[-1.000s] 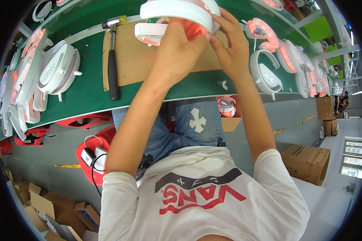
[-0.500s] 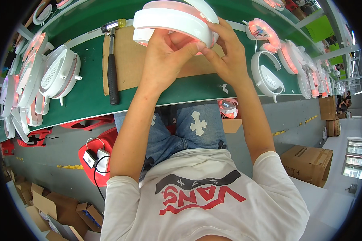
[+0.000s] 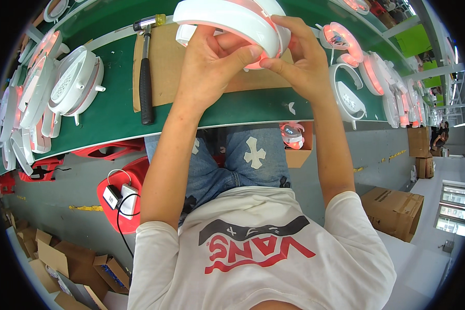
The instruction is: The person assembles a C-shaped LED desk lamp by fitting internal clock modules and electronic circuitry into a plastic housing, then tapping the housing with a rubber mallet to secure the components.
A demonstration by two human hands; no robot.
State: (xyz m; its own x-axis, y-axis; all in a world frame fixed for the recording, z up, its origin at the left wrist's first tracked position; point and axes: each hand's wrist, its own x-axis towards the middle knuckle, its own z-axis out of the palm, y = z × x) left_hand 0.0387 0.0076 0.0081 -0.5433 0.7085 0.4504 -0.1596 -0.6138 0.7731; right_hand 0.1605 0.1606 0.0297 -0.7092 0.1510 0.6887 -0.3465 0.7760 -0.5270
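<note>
Over the far part of the bench I hold up a rounded white plastic housing point(image 3: 225, 25) with a pinkish-red glow along its inner edge. My left hand point(image 3: 205, 67) grips its near left side, the thumb along the lower rim and the fingers partly hidden behind and under it. My right hand point(image 3: 302, 59) has its fingers and thumb around the right end, by a seam between two white parts. The housing's top is cut off by the picture's edge. Below it lies a brown cardboard sheet point(image 3: 165, 67), with a black-handled mallet point(image 3: 145, 85) along its left side.
Several similar white housings point(image 3: 70, 85) crowd the green bench's left end; more point(image 3: 346, 95) line its right. A small white scrap point(image 3: 292, 108) lies near the front edge. A red stool point(image 3: 121, 186) holds white adapters and cables. Cardboard boxes point(image 3: 392, 212) stand on the floor.
The housing has tilted and sits slightly farther right and higher in the picture. My right hand has shifted right, its thumb now against the lower right rim. The whole view has moved slightly.
</note>
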